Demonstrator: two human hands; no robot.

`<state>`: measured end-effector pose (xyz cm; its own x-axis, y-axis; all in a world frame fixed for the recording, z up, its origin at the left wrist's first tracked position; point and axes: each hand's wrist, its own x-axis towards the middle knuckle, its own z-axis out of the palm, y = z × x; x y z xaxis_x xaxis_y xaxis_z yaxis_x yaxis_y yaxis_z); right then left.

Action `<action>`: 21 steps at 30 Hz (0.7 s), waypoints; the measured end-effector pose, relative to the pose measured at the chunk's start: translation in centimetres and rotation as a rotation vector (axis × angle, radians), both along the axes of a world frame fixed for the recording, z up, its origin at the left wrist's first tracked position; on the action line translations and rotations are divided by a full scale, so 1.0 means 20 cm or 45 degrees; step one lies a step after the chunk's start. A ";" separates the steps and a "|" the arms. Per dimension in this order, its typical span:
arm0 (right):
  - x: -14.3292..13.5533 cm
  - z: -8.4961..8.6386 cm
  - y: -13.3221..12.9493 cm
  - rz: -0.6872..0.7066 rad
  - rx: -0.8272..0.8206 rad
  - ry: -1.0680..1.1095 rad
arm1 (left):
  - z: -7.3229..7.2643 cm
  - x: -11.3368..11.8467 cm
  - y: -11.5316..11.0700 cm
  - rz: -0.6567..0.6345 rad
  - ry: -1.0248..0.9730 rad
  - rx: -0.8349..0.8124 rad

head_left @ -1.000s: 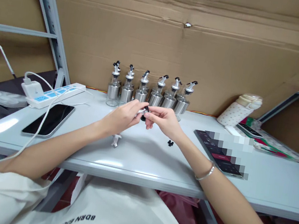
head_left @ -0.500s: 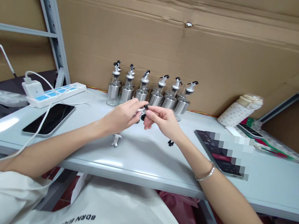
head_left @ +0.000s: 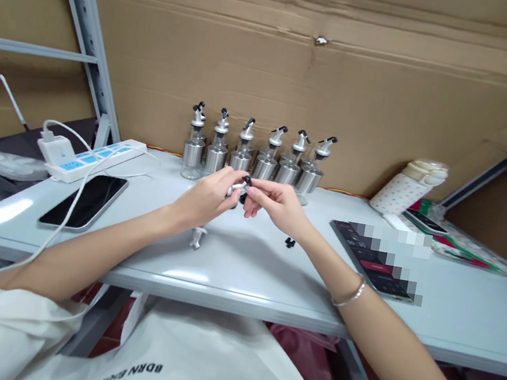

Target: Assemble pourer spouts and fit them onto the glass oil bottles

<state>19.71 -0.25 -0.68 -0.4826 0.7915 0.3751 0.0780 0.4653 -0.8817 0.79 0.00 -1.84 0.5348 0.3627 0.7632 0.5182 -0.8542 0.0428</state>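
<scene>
My left hand is closed on a silver pourer spout, held just above the table. Against its end, my right hand pinches a small black flip cap. Fingers cover much of both pieces, so I cannot tell whether they are joined. Below my left hand lies another silver spout on the table. A few small black pieces rest beside my right wrist. Behind the hands stand several glass and steel oil bottles, topped with silver spouts and black caps.
The grey table backs onto a cardboard wall. At left are a power strip, a white cable and a dark phone. A larger phone lies at right, near a dotted white flask.
The black cap has tilted slightly at the spout's end between my fingers. Both hands stay in nearly the same place.
</scene>
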 end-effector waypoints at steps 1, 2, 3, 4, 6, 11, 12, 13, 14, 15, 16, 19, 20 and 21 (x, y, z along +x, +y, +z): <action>0.00 0.00 0.00 -0.003 0.006 -0.007 | 0.00 0.00 0.00 -0.007 0.004 0.005; 0.00 0.00 0.00 -0.004 0.013 -0.013 | 0.00 0.00 0.00 -0.013 0.011 0.012; 0.00 0.00 -0.01 -0.003 0.018 -0.019 | 0.00 0.00 0.00 -0.015 0.018 0.023; 0.00 0.01 -0.01 -0.002 0.024 -0.023 | 0.00 0.00 0.01 -0.012 0.027 0.036; 0.00 0.01 -0.01 -0.002 0.029 -0.030 | 0.01 -0.01 0.01 -0.002 0.045 0.071; 0.00 0.01 -0.02 -0.029 0.045 -0.003 | 0.01 -0.01 0.01 0.005 0.052 0.114; -0.01 0.01 -0.02 -0.041 0.054 0.010 | 0.01 -0.01 0.01 0.003 0.046 0.123; -0.01 0.01 -0.02 -0.054 0.062 0.021 | 0.01 -0.01 0.01 0.002 0.037 0.132; -0.01 0.01 -0.02 -0.064 0.068 0.027 | 0.01 -0.01 0.01 -0.001 0.029 0.140; -0.01 0.01 -0.02 -0.072 0.071 0.030 | 0.01 -0.01 0.01 -0.002 0.021 0.140; -0.01 0.01 -0.02 -0.077 0.070 0.029 | 0.01 -0.01 0.01 -0.001 0.018 0.132; -0.01 0.00 -0.02 -0.077 0.066 0.024 | 0.01 -0.01 0.00 0.010 0.018 0.079; -0.01 0.00 -0.02 -0.072 0.068 0.022 | 0.01 -0.01 0.00 0.014 0.021 0.062; -0.01 0.00 -0.02 -0.068 0.071 0.021 | 0.01 -0.01 0.00 0.017 0.021 0.051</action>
